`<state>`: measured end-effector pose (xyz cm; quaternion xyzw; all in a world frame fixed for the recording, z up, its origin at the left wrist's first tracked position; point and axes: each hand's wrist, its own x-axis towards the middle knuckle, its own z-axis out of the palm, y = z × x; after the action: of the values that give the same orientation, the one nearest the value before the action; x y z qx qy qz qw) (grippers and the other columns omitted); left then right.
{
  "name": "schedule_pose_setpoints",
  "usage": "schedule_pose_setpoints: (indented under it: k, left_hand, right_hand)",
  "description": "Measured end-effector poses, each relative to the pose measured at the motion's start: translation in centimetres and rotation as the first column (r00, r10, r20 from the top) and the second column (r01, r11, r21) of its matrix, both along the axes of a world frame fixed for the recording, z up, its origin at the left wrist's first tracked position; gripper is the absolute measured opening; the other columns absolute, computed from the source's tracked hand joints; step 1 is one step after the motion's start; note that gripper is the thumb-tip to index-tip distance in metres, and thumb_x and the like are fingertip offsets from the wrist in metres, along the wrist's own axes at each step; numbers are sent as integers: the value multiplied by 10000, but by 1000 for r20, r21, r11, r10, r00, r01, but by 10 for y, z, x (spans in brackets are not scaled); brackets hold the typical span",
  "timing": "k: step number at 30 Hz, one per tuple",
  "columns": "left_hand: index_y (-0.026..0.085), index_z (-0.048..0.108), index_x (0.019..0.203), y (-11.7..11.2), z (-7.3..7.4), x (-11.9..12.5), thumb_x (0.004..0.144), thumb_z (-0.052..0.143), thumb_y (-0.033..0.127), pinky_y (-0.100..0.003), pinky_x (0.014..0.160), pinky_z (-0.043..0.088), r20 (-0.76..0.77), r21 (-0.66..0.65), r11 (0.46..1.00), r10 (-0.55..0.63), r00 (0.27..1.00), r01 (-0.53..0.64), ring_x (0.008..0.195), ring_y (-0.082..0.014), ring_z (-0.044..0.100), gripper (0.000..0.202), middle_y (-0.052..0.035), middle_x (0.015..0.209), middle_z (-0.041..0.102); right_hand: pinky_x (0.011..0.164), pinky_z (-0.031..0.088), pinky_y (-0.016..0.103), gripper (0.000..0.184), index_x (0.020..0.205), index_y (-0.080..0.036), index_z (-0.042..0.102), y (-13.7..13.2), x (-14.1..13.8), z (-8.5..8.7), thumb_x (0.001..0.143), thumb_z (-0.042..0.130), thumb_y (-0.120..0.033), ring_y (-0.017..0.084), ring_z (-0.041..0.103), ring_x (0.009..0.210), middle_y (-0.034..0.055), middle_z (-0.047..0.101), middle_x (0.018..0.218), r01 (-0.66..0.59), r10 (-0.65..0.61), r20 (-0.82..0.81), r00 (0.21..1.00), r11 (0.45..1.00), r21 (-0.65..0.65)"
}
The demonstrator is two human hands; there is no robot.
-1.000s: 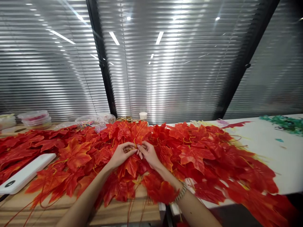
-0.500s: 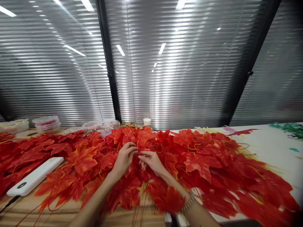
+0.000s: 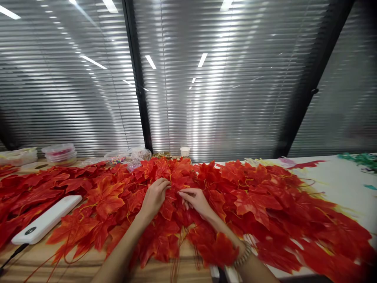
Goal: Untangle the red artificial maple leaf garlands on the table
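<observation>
Left hand and right hand curling fingers over red leaves; can't tell whether tips are pinching anything. Light touch probably preventing creasing.

grain and sheen side by side

we see red leaves that look like thin cloth or plastic, we cannot tell which, with a satin sheen and creased veins. the table shows pale wood grain, while the white surface looks smooth and nearly matt. we read the white device as smooth, hard plastic with a glossy dark patch. the stacked tubs look like clear, shiny plastic, and the cup like matt paper. we find shiny, metallic-looking slats on the blinds and a dark, smooth finish on the frame.
</observation>
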<state>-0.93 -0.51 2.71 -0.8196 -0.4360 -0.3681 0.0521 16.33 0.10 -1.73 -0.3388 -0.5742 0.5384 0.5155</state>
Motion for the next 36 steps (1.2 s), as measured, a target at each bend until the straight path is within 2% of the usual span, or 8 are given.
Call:
schedule_pose_setpoints:
  k: [5,9,16,22,28,33,36]
  left_hand:
    - [162,620,912,5,-2,-5,851,400,119,-278,710,477,33,21,999,-34,999,33,790,-172,602,233,-75,881,623]
    - [164,627,930,7,-5,-6,821,381,45,-264,703,482,40,6,999,-40,998,40,784,-160,608,294,-71,893,629]
    - [149,631,962,6,-11,-7,794,386,10,-275,716,498,38,-29,1000,6,999,-5,802,-171,623,328,-83,941,638]
    - [158,620,966,7,-17,-3,834,400,72,-260,704,506,130,46,999,-2,991,-4,783,-154,622,270,-72,905,634]
    - [153,618,922,4,-17,0,845,437,139,-270,750,509,221,197,978,21,975,-65,828,-161,620,197,-76,908,639]
    - [162,618,895,2,-9,-3,832,463,160,-293,778,499,309,181,971,95,946,-156,838,-167,614,168,-73,903,642]
    - [159,623,863,3,-4,-9,812,512,207,-276,711,509,431,144,964,144,891,-225,783,-162,613,131,-62,859,642]
  right_hand:
    - [396,358,201,291,775,-133,681,3,0,-5,649,693,-394,79,473,392,-5,610,528,43,-44,8,999,999,16]
    - [412,394,205,280,775,-136,670,2,-2,-7,643,702,-381,87,505,400,-4,616,537,17,-17,-31,999,1000,-7]
    - [288,301,178,301,784,-128,654,-1,-2,0,704,634,-418,87,506,335,1,602,542,-4,6,-44,999,1000,30]
    - [290,322,180,314,781,-128,652,-1,-2,3,696,640,-430,86,501,332,-11,588,530,-4,5,-55,999,1000,17]
    - [359,395,207,289,775,-131,648,-2,-3,2,669,675,-398,96,508,360,-13,587,514,-8,10,-54,999,999,46]
    - [388,394,211,235,771,-145,669,1,5,5,681,668,-362,90,493,377,0,592,547,39,-44,31,999,990,137]
    - [377,365,208,241,743,-148,684,2,12,10,689,655,-381,82,458,365,3,583,533,53,-68,87,994,986,160]
